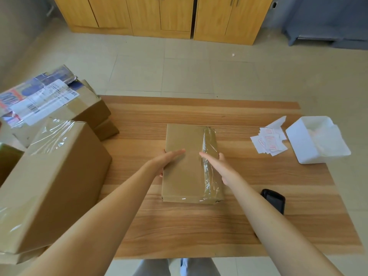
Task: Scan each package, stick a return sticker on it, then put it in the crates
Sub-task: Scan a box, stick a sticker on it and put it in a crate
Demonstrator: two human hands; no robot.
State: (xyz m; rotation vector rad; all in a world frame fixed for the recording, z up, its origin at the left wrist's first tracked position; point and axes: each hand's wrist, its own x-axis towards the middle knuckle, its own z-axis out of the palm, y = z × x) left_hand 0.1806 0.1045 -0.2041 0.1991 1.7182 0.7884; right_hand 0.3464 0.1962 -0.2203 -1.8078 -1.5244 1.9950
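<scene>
Flat brown package (187, 166) lies mid-surface, long axis toward the far edge, a strip of clear tape along its right side; wooden surface (258, 226) carries everything. Left hand (169, 159) at the package's left edge; thumb straight across the top face, fingertips curled round the edge beneath; it holds that side. Right hand (218, 166) at the right, taped edge; thumb laid on the tape, fingers wrapped over the edge; it holds that side. Package sits between the two hands, touching both. Black scanner (273, 200) lies on the surface near the right forearm, apart from the package; return stickers (267, 141) scattered toward the right edge, just beside a white box (304, 144). Cardboard boxes (53, 176) stacked at the left edge.
</scene>
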